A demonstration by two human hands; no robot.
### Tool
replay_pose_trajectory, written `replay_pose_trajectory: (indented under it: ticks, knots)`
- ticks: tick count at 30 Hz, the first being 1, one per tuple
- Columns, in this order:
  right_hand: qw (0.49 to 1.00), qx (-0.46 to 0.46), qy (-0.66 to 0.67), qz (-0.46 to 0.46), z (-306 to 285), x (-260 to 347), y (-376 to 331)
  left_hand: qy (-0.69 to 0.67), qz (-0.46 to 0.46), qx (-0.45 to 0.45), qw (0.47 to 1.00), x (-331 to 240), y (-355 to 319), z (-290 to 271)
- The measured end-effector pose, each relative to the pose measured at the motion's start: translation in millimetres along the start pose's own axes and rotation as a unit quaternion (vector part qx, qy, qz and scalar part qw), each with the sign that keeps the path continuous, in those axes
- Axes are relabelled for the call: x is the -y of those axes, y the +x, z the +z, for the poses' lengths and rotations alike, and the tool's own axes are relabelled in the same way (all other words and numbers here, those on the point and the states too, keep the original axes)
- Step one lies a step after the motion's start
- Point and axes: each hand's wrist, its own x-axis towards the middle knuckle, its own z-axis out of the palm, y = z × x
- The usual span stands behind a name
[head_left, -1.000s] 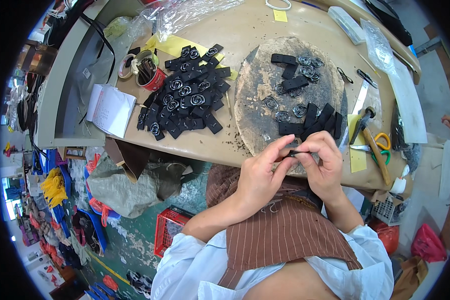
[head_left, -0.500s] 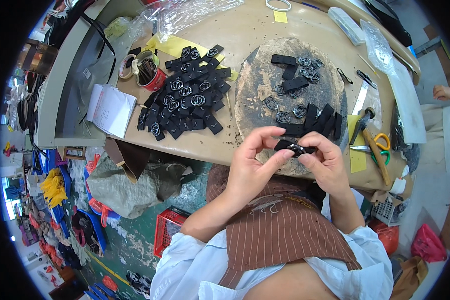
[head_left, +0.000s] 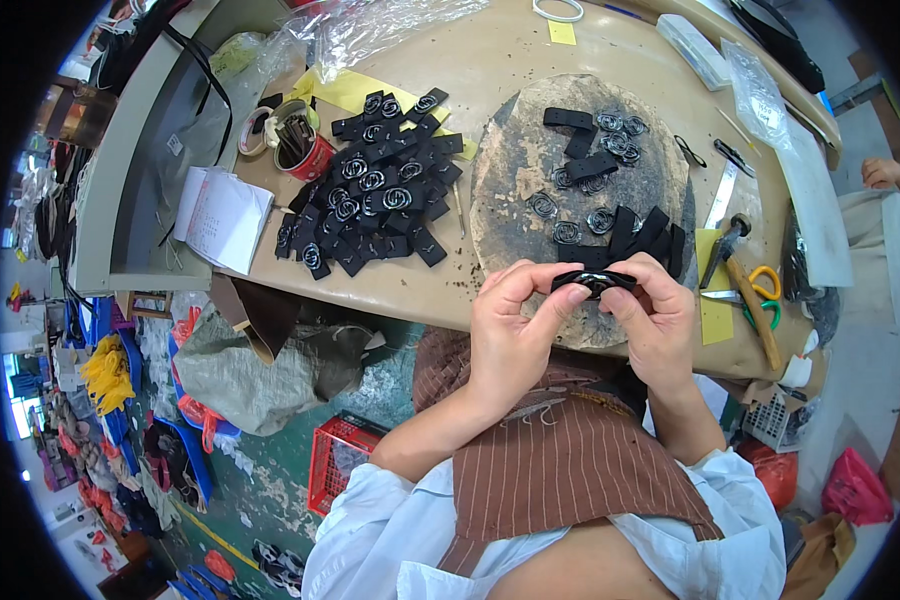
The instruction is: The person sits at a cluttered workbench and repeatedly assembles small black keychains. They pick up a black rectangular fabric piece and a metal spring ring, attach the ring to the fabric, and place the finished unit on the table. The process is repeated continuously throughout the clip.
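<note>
Between my two hands, over the near edge of the round worn block (head_left: 505, 190), is a black strap with a shiny buckle (head_left: 594, 283). My left hand (head_left: 523, 325) pinches its left end between thumb and fingers. Its right end is pinched the same way by my right hand (head_left: 658, 318). Just beyond my fingers, several black strap pieces (head_left: 650, 238) lie on the block. Loose shiny oval buckles (head_left: 600, 220) are scattered among them, with more straps toward the block's far side. To the left lies a large heap of buckled black straps (head_left: 370, 190).
A hammer (head_left: 745, 285), orange-handled scissors (head_left: 767, 283) and green-handled scissors (head_left: 770, 317) lie right of the block. A red can of tools (head_left: 315, 160), a tape roll (head_left: 254, 131) and a notebook (head_left: 225, 220) sit at left. Another person's hand (head_left: 890, 174) shows at far right.
My hands have drawn slightly closer to level and turned the strap, so its buckle now lies flatter between my fingers. Both still grip it. The other person's hand shifted slightly.
</note>
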Motion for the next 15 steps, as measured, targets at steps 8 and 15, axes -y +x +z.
replay_pose_trajectory:
  ticks: [8, 15]
  knots:
    - [0.988, 0.02, 0.113, 0.106, -0.8, -4.8, 5.6, -0.184, -0.132, 0.068, 0.972, 5.8, 8.0, -2.0]
    - [0.966, 0.043, 0.177, 0.182, 3.5, -5.3, 7.7, 0.046, 0.028, -0.005, 0.999, 9.8, -3.8, -5.1]
